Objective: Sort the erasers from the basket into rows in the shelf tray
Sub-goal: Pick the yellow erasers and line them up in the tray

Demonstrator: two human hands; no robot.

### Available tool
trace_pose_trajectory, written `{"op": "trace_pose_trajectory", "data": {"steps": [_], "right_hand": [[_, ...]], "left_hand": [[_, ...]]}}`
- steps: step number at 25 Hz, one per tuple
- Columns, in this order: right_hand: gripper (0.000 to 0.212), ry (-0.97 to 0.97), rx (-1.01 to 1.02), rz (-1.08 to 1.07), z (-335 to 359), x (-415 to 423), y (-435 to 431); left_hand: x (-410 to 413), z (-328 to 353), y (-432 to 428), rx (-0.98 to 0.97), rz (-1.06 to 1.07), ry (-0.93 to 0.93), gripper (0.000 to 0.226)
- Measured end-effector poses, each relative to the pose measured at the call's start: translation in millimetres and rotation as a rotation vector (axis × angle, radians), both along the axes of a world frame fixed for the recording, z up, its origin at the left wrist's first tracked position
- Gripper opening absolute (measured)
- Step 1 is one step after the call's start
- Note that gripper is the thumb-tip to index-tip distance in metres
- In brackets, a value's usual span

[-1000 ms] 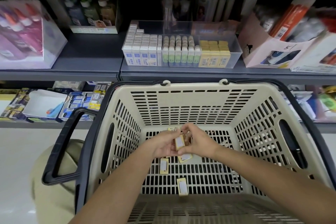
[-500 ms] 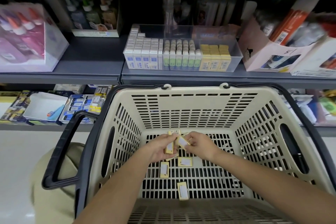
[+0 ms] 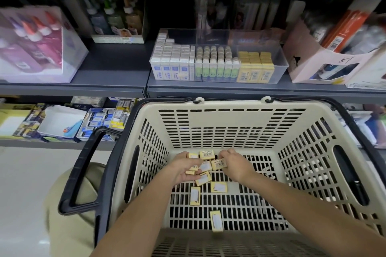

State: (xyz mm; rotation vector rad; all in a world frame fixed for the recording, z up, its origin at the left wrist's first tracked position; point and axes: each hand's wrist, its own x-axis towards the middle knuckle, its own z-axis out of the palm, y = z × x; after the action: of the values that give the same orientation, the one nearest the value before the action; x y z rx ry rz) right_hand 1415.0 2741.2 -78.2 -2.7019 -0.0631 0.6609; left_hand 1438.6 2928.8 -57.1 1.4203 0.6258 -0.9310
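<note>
Both my hands are down inside the beige basket [image 3: 234, 123]. My left hand [image 3: 183, 168] holds several small yellow erasers [image 3: 195, 170] in its curled fingers. My right hand [image 3: 234, 165] pinches one yellow eraser [image 3: 218, 164] with a barcode label. More yellow erasers lie loose on the basket floor: one near the back [image 3: 207, 154], one [image 3: 218, 187], one [image 3: 195, 195], and one at the front [image 3: 216, 220]. The clear shelf tray [image 3: 279, 58] on the shelf above holds rows of white, green and yellow erasers, with space at its right end.
A black basket handle [image 3: 83, 173] hangs down on the left. Left of the tray on the grey shelf [image 3: 112, 81] stands a box of glue bottles [image 3: 35, 44], and a pink carton [image 3: 309, 64] stands to its right. A lower shelf holds stationery [image 3: 98, 119].
Both hands have moved a little further toward the back of the basket. My left hand has gathered more erasers, and my right hand has taken up another one.
</note>
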Motion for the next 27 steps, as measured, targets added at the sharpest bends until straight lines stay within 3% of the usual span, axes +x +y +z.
{"op": "trace_pose_trajectory", "data": {"steps": [3,6,9,18,21,25,27], "right_hand": [[0.023,0.006,0.223,-0.083,9,-1,-5],[0.025,0.105,0.538,-0.113,29,-4,-5],[0.029,0.158,0.649,-0.075,46,-6,-2],[0.009,0.196,1.005,-0.494,115,4,-17],[0.010,0.167,1.138,-0.512,151,21,-36],[0.014,-0.034,1.193,-0.482,199,57,-55],[0.013,-0.269,1.044,-0.497,218,85,-63]], "left_hand": [[-4,0,-3,0.003,-0.069,-0.020,0.023],[-4,5,-3,-0.116,-0.164,0.111,0.029],[-5,18,-5,-0.265,-0.256,0.180,0.039],[12,89,-32,-0.321,-0.142,-0.227,0.054],[24,121,-40,-0.351,-0.189,-0.317,0.033],[49,162,-37,-0.300,-0.214,-0.553,0.019],[62,175,-39,-0.257,-0.156,-0.706,0.018]]}}
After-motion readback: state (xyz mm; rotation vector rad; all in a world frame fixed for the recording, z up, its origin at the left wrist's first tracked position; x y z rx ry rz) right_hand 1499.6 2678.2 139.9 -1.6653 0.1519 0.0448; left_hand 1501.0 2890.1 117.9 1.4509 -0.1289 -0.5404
